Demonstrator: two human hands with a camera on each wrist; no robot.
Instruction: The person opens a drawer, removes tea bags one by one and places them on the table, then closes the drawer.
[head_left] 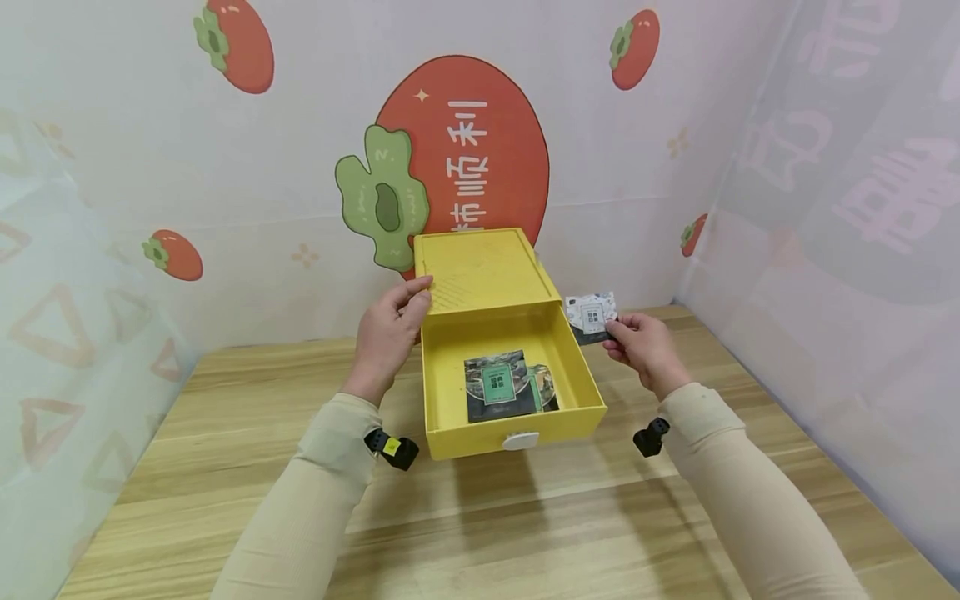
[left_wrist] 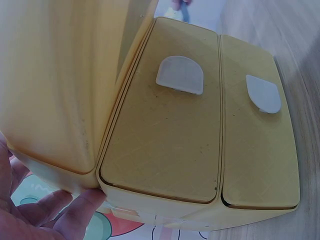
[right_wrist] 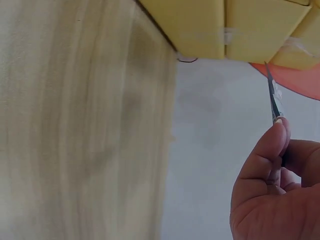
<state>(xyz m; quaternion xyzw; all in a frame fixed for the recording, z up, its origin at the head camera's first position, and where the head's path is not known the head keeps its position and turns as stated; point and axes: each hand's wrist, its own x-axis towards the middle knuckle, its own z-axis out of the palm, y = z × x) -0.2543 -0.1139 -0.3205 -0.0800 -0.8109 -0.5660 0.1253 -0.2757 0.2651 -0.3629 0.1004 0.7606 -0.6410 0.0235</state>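
Yellow boxy plastic drawer cabinet (head_left: 487, 271), between the hands, could tip forward under its pulled-out top drawer (head_left: 468, 442) if the left hand (head_left: 390, 333), fingers resting against its side, lifts away; the right hand (head_left: 642, 346) pinches a flat white-and-black sachet (head_left: 591, 315), which a loose hold could drop; one cabinet, three drawers, two dark printed sachets (head_left: 498, 387) inside, one pinched.

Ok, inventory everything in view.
Plastic cabinet: one, yellow, view centre
Wooden table: one, brown, under cabinet
Rectangular drawers: three, yellow, in cabinet, top open
Rounded handles: three, white, on drawers
Flat packets: two, dark and green, in top drawer
Patterned packet: one, white-black, beside cabinet
Printed walls: three, pale, bordering table
Wrist cameras: two, black, on wrists
Fabric sleeves: two, beige, on arms
Left hand: one, bare, touching cabinet
Right hand: one, bare, pinching patterned packet
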